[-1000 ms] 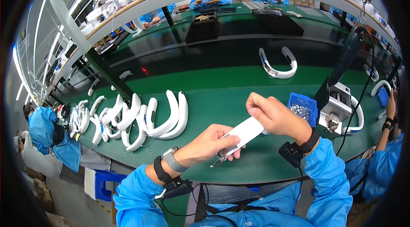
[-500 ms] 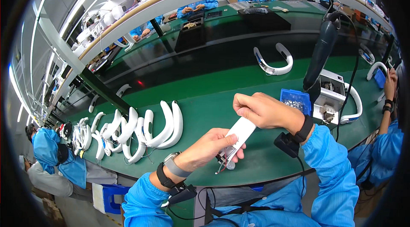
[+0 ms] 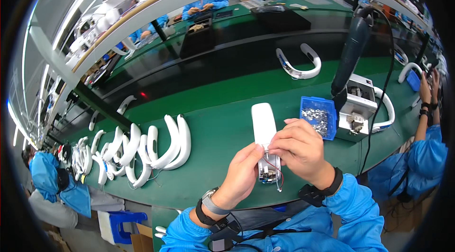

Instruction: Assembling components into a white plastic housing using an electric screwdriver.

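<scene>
In front of me is a long white plastic casing (image 3: 263, 121), its rounded end pointing away. Its near end lies open, baring a circuit board and metal parts (image 3: 269, 174) with thin red and dark wires. My left hand (image 3: 241, 171) is closed on the casing's left side, thumb near its middle. Across from it, my right hand (image 3: 303, 150) pinches at the middle, where the cover meets the open part. Whatever small piece is between those fingertips is hidden. A blue bin (image 3: 315, 100) of small metal parts, seemingly screws, stands just beyond my right hand.
A dark powered screwdriver (image 3: 353, 53) hangs at the right, beside a boxy metal machine (image 3: 354, 126) with a cable. Several white curved neckband shells (image 3: 177, 145) lie at left; another neckband (image 3: 308, 73) sits farther back. A co-worker's hands (image 3: 426, 88) are at far right.
The casing has turned from slanted to nearly upright, its electronics now facing me. My right hand has moved from its far end down to its middle. The whole view has shifted slightly.
</scene>
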The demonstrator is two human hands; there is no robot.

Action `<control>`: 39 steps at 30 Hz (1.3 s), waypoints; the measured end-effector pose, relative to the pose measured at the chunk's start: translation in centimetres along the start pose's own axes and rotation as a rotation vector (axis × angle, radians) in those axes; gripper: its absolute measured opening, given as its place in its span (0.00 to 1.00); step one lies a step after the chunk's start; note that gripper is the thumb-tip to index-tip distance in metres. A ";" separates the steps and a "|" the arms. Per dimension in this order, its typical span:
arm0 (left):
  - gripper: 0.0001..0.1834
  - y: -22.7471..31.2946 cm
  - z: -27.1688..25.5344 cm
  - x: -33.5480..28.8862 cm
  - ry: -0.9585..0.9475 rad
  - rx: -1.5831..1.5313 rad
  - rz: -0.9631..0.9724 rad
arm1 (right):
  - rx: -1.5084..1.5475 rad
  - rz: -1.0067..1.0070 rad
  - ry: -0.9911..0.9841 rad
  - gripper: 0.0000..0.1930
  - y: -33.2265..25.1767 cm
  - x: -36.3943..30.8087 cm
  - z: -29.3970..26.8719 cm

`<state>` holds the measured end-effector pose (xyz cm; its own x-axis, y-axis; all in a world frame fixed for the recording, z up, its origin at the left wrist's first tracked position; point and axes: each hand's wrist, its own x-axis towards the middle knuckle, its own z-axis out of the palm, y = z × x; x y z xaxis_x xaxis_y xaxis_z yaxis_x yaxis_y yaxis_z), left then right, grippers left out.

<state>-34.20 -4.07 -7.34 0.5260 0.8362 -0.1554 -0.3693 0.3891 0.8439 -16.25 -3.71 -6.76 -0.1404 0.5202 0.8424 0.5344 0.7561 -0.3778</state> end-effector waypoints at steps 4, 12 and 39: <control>0.23 -1.3 -0.1 0.4 0.038 0.000 0.015 | -0.077 -0.042 -0.022 0.10 0.2 -0.3 -0.5; 0.23 -3.1 1.1 0.6 0.041 -0.034 0.200 | -0.237 -0.101 0.008 0.11 -0.5 -1.8 -1.2; 0.22 -1.3 3.0 4.3 -0.030 0.197 0.028 | 0.253 0.682 0.272 0.16 9.0 3.3 -16.3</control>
<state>-29.10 -2.13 -7.60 0.5412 0.8326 -0.1177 -0.2287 0.2804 0.9322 1.64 -1.67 -1.10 0.3783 0.8120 0.4444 0.2184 0.3882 -0.8953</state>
